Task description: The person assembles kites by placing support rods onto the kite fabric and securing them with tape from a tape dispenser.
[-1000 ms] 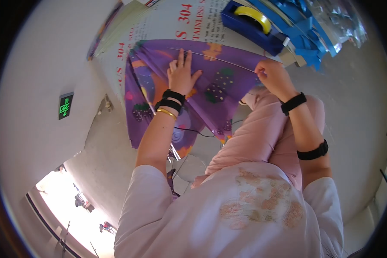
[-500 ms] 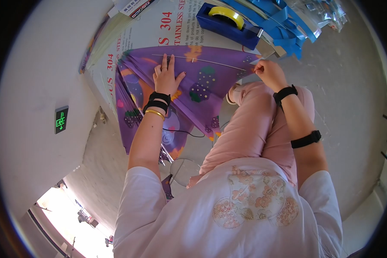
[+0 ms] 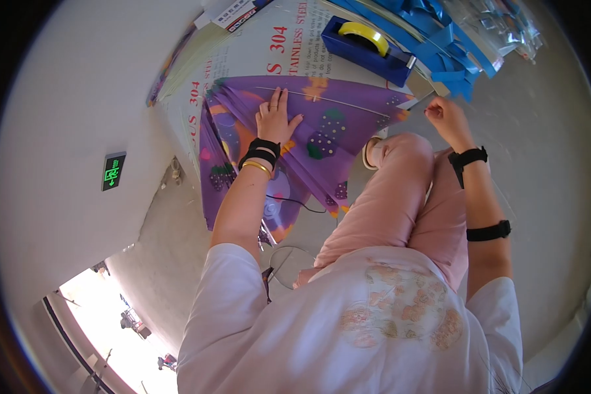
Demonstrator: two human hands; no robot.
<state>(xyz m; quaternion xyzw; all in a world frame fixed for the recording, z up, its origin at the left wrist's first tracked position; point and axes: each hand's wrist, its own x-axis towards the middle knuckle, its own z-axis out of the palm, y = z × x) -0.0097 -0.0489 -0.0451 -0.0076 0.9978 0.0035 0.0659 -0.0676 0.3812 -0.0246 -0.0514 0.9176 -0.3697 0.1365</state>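
A purple printed fabric (image 3: 335,141) with fruit-like patterns and dots lies spread over the edge of the work surface, its lower part hanging in folds. Along its upper edge runs a thin pale rod (image 3: 348,104). My left hand (image 3: 276,121) presses flat on the fabric near one end of the rod, fingers extended. Just off the fabric's right-hand tip, my right hand (image 3: 448,121) is raised with its fingers curled in a pinch. Whatever may be between those fingertips is too small to make out.
A blue tape dispenser (image 3: 368,56) with a yellow roll stands behind the fabric. Blue strips (image 3: 450,56) and clear plastic bags (image 3: 505,29) lie at the far right. The work surface (image 3: 240,59) bears red lettering. A thin wire hoop (image 3: 289,266) is near the floor.
My right hand has moved right, away from the fabric's tip, where its fingers were. My left hand stays flat on the fabric. The whole view has shifted slightly.
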